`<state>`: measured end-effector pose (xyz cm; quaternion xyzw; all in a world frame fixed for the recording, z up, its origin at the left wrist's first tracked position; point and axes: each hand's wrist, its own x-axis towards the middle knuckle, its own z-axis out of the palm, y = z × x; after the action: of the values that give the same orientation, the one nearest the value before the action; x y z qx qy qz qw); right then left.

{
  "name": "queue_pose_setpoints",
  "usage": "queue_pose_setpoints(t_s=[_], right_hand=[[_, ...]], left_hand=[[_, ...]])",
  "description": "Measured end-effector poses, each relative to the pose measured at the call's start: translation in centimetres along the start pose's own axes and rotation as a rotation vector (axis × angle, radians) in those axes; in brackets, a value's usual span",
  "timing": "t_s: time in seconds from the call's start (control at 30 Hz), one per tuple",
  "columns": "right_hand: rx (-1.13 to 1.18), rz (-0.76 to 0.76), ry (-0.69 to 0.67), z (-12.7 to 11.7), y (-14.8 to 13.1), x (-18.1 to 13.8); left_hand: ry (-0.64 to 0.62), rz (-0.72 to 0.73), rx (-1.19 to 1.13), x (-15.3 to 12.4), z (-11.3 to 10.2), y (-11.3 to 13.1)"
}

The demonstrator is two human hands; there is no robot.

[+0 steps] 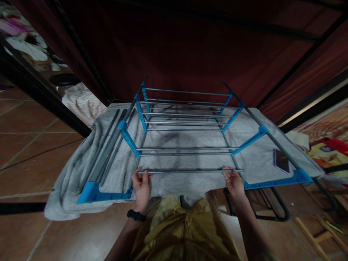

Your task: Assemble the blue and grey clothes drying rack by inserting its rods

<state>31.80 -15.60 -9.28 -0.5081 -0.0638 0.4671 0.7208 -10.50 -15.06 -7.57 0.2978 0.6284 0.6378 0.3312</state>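
A thin grey metal rod (187, 170) lies level between my two hands, close to my lap. My left hand (141, 185) is closed on its left end, and my right hand (234, 183) pinches it near the right end. Around and beyond it stands a rack frame with grey tubes and blue plastic brackets (248, 142). Several crossbars (185, 149) span the frame farther back. The nearest blue brackets, one at the left (104, 192) and one at the right (280, 181), have no rod between them.
Loose grey tubes (100, 152) lie on the grey blanket (174, 188) at the left. A phone (281, 160) rests on the blanket at the right. Behind hangs a dark red curtain (176, 54). Black posts (40, 87) rise at both sides, and a wooden frame (320, 237) is on the floor.
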Motion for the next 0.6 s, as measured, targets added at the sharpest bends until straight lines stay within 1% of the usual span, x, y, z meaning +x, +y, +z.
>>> queue_pose_setpoints(t_s=[0.17, 0.33, 0.43, 0.6], right_hand=[[-0.052, 0.004, 0.011, 0.4, -0.2, 0.1], [-0.057, 0.004, 0.001, 1.0, -0.6, 0.1], [-0.059, -0.021, -0.001, 1.5, -1.3, 0.3], [-0.043, -0.047, 0.027, 2.1, -2.3, 1.3]], left_hand=[[0.062, -0.083, -0.177, 0.6, -0.1, 0.2], [0.137, -0.214, -0.32, 0.8, -0.4, 0.9], [0.16, -0.258, -0.332, 0.7, -0.6, 1.4], [0.156, -0.244, -0.276, 0.3, -0.9, 1.7]])
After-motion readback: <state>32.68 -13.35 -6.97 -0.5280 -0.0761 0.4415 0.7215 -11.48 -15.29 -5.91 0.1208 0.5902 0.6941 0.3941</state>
